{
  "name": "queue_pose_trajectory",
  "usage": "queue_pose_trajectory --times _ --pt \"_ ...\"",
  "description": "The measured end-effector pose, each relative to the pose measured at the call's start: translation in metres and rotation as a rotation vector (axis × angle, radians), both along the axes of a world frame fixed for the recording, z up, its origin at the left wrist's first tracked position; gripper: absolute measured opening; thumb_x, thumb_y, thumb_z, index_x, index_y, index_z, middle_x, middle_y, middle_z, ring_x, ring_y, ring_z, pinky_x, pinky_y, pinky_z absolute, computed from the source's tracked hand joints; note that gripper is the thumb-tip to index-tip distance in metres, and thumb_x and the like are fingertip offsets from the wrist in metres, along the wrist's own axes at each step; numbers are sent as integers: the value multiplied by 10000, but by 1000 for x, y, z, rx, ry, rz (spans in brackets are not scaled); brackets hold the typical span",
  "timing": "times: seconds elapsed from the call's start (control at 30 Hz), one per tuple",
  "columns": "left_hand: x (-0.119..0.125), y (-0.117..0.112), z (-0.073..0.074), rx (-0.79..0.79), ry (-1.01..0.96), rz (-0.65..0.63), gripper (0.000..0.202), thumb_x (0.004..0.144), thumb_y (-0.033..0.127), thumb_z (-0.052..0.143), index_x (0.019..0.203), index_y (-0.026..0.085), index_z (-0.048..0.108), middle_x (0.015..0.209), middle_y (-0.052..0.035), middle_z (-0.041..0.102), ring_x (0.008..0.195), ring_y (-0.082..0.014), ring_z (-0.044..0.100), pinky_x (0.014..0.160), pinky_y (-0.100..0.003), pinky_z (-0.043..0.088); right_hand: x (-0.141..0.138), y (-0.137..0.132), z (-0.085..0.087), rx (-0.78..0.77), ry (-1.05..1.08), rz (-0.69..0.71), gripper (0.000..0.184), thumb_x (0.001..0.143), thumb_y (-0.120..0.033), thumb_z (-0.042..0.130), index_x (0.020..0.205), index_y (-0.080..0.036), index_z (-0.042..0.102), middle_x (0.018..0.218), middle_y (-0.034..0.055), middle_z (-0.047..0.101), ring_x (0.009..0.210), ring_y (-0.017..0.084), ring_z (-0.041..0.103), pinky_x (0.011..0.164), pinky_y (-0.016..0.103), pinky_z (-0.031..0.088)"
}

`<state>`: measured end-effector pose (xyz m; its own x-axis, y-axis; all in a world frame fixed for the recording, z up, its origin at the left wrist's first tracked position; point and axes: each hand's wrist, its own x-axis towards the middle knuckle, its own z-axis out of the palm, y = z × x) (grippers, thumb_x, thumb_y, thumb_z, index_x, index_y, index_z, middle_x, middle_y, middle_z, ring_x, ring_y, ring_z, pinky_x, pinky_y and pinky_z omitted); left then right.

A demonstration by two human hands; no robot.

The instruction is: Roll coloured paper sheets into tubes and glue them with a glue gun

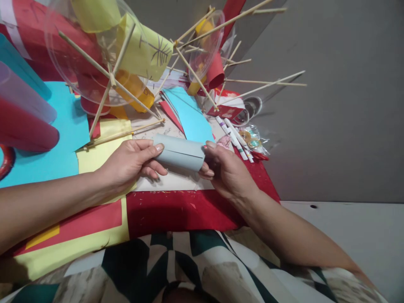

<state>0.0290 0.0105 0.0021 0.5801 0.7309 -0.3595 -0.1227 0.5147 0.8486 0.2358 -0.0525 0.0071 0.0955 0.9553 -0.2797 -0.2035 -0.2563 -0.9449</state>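
A light blue-grey paper tube (180,153) lies level between my two hands, its seam running lengthwise along the side facing me. My left hand (142,159) pinches the tube's left end, thumb on top and fingers below. At the right end, my right hand (225,168) grips the rim between thumb and fingers. Beneath the tube is a white sheet (164,182) on a red cloth (176,210). Just behind my hands lies a folded bright blue paper (191,111).
Wooden stick frames with a clear plastic disc (66,90) and a yellow paper tube (147,48) stand at the back. Rolled paper tubes (28,122) are at left. White markers (235,136) lie at right, near a grey wall (341,105).
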Motion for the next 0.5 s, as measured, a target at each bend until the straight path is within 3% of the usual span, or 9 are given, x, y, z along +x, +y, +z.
queue_pose_trajectory --times 0.17,0.33,0.5 --pt "0 -1 0 36 23 15 153 926 226 641 843 106 687 564 -79 718 451 -117 660 447 -131 499 -1 -1 -3 26 -60 -27 545 721 -596 779 499 -197 481 436 -57 389 431 56 264 458 258 164" --pt "-2 -5 2 116 49 8 203 898 311 702 846 115 702 595 -73 731 479 -125 665 485 -163 520 -1 -3 -8 21 -111 -10 568 676 -523 849 443 -180 460 417 -75 332 429 39 211 457 255 140" --pt "-2 -8 5 132 92 7 214 914 278 676 779 113 687 597 -76 736 485 -109 659 492 -147 506 2 -6 -10 6 -162 -13 551 679 -499 859 450 -169 482 430 -71 338 444 41 238 469 258 135"
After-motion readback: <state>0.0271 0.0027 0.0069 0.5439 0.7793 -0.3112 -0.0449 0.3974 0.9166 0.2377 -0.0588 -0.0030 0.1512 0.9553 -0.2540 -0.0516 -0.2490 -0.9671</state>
